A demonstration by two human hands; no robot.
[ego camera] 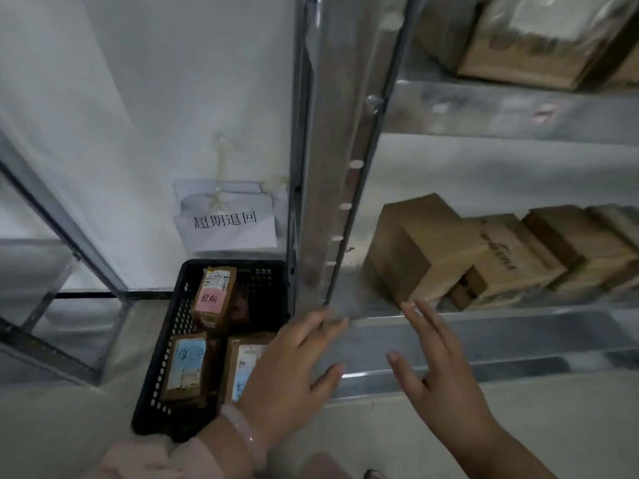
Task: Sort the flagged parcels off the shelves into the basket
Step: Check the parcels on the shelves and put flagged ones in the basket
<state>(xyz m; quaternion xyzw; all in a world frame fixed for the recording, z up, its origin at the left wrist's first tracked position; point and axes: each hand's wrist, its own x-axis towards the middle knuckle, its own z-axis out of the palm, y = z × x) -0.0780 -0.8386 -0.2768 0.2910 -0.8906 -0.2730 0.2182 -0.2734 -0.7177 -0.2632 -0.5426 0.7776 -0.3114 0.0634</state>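
Though both hands are out in front of the lower shelf (501, 326), neither holds anything. The left hand (290, 375), at lower centre, has its grip spread, with the fingers straight and pointing up and right at the shelf's front edge beside the post (342, 150). A pale bracelet (242, 433) and a pink sleeve (155, 458) show at its wrist. The right hand (439, 368), just right of it, also has a spread grip, and its fingertips lie just below the near box (425, 250); whether they touch it I cannot tell. That box heads a row of brown boxes running to the right edge of the frame. A top box (539, 39) sits on the shelf above, in the upper right.

The black basket (166, 357) stands on the floor at lower centre-left, by the wall. It holds a pink-flag parcel (214, 295) at the back, a blue-flag parcel (186, 364) in front, and a third parcel (245, 361) partly hidden by the left hand. A paper sign (228, 219) hangs on the wall above the basket.
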